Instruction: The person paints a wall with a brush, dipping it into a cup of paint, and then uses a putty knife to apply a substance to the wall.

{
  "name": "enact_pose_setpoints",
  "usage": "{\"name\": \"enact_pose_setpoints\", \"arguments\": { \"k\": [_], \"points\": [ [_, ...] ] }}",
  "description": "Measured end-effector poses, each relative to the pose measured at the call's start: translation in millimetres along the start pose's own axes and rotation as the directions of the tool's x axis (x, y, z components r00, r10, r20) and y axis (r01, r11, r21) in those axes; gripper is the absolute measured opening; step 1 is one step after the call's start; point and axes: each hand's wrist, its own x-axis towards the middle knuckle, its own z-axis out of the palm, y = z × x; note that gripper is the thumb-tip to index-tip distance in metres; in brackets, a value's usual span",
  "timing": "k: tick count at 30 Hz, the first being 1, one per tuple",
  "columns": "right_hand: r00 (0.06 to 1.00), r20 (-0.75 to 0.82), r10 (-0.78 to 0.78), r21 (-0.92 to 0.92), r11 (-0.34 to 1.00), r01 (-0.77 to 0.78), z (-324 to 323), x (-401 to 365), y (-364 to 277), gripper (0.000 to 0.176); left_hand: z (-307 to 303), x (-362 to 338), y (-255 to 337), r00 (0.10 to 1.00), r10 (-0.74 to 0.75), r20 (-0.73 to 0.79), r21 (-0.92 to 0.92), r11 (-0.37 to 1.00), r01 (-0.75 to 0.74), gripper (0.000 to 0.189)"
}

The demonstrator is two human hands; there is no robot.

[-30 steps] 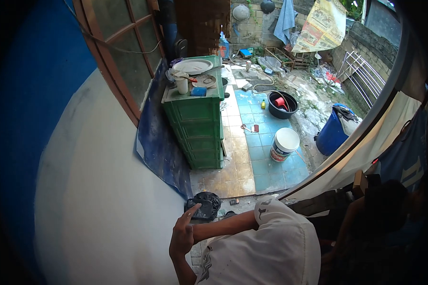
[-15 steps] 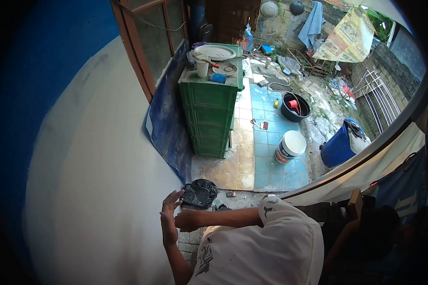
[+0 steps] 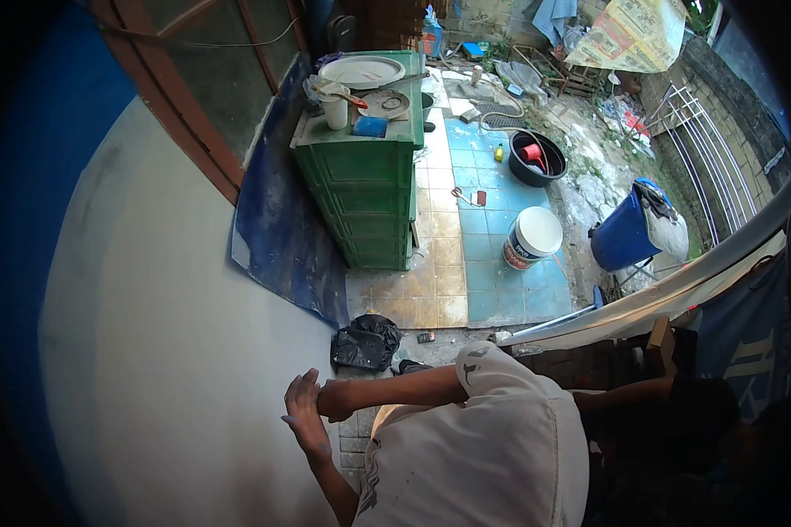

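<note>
My left hand [image 3: 308,420] is raised in front of the white-painted lower part of the wall [image 3: 176,325], fingers stretched out and thumb apart. Greyish smears show on its fingers. My right hand [image 3: 333,400] is closed and presses against the left palm; what it holds, if anything, is hidden. The right arm reaches across from the sleeve of my white shirt [image 3: 492,439]. Just beyond the hands, a black plastic bag [image 3: 366,341] lies at the foot of the wall.
A green cabinet [image 3: 356,189] bears a plate, a cup and a blue can. On the tiles stand a white paint bucket [image 3: 538,233] and a black tub [image 3: 536,171]. Beyond is a blue barrel [image 3: 622,237]. At right, another person's arm [image 3: 620,397] shows in shadow.
The view has tilted down and shifted, so the cabinet and yard sit higher in the picture. Both hands stay together, a little further left; the left hand has turned slightly.
</note>
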Motion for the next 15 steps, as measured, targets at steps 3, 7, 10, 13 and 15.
{"name": "enact_pose_setpoints", "arguments": {
  "k": [3, 7, 10, 13, 15],
  "points": [
    [0.999, 0.049, 0.017, -0.057, 0.998, -0.014, 14.5, 8.1, 30.5, 0.025, 9.5, 6.1, 5.5, 0.998, 0.016, 0.054, -0.197, 0.98, -0.005, 0.086],
    [0.99, 0.083, 0.116, 0.038, 0.992, -0.119, -10.6, -14.7, 54.9, 0.026, 21.4, 19.3, 0.8, 0.999, -0.006, 0.054, -0.464, 0.885, 0.03, 0.081],
    [0.985, 0.035, 0.17, 0.057, 0.984, -0.171, -35.2, -33.2, 77.9, 0.026, 22.8, 24.1, -9.2, 0.999, -0.017, -0.039, -0.411, 0.912, 0.0, 0.076],
    [0.966, -0.036, 0.255, 0.08, 0.965, -0.251, -41.2, -46.9, 119.3, 0.031, 18.3, 21.8, -15.8, 0.99, -0.028, -0.135, -0.28, 0.96, -0.011, 0.069],
    [0.957, 0.003, 0.291, 0.05, 0.955, -0.291, -55.3, -58.8, 141.7, 0.033, 11.5, 19.2, -21.4, 0.984, -0.021, -0.174, -0.188, 0.982, -0.012, 0.066]
  ]
}}
